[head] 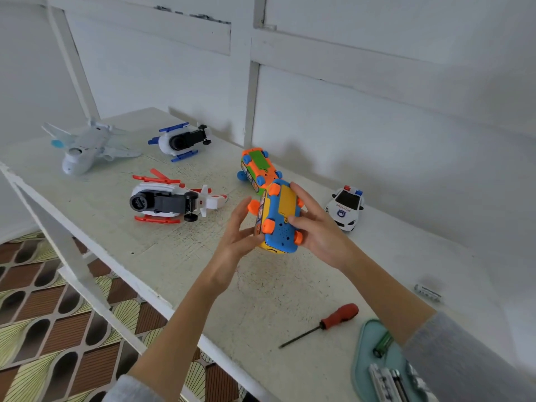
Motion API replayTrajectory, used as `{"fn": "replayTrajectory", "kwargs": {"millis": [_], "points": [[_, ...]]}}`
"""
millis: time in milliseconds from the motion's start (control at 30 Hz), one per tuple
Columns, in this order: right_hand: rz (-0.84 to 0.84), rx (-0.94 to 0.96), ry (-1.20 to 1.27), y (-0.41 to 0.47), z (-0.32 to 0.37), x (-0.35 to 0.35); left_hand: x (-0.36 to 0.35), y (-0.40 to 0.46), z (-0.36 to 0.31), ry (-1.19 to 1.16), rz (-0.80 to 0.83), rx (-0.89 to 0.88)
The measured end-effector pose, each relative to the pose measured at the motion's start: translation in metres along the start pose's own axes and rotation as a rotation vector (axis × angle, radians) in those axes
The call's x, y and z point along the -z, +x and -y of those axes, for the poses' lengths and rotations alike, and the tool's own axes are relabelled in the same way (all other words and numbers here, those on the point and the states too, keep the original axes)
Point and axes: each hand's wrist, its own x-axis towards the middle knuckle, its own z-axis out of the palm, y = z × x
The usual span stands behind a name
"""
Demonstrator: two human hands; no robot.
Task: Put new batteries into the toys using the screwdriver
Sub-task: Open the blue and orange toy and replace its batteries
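Observation:
A blue and yellow toy bus with orange wheels is held above the table, underside up. My right hand grips its right side, fingers curled over the yellow battery cover. My left hand touches its left side with straight fingers. A red-handled screwdriver lies on the table near my right forearm. At the bottom right a teal tray holds a green battery and several silver batteries.
On the white table lie an orange and green toy bus, a red-skid helicopter, a blue-skid helicopter, a white plane, a police car and a battery pack. The table edge runs diagonally at left.

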Motion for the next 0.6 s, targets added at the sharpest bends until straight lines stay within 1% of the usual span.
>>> {"fn": "replayTrajectory", "kwargs": {"millis": [67,200,267,400,600], "points": [[-0.026,0.022,-0.079,-0.003,0.002,0.0,-0.001,0.001,0.0,0.07,0.024,0.024],[-0.094,0.063,-0.411,-0.011,0.001,-0.005,-0.01,0.004,0.005,0.15,0.075,0.027],[-0.087,0.085,-0.53,-0.014,-0.001,-0.008,-0.014,0.004,0.007,0.146,0.084,0.008],[-0.072,0.084,-0.569,-0.021,-0.002,-0.01,-0.019,0.003,0.012,0.095,0.103,-0.009],[-0.061,0.103,-0.601,-0.027,-0.006,-0.005,-0.021,0.003,0.013,0.105,0.099,0.005]]}}
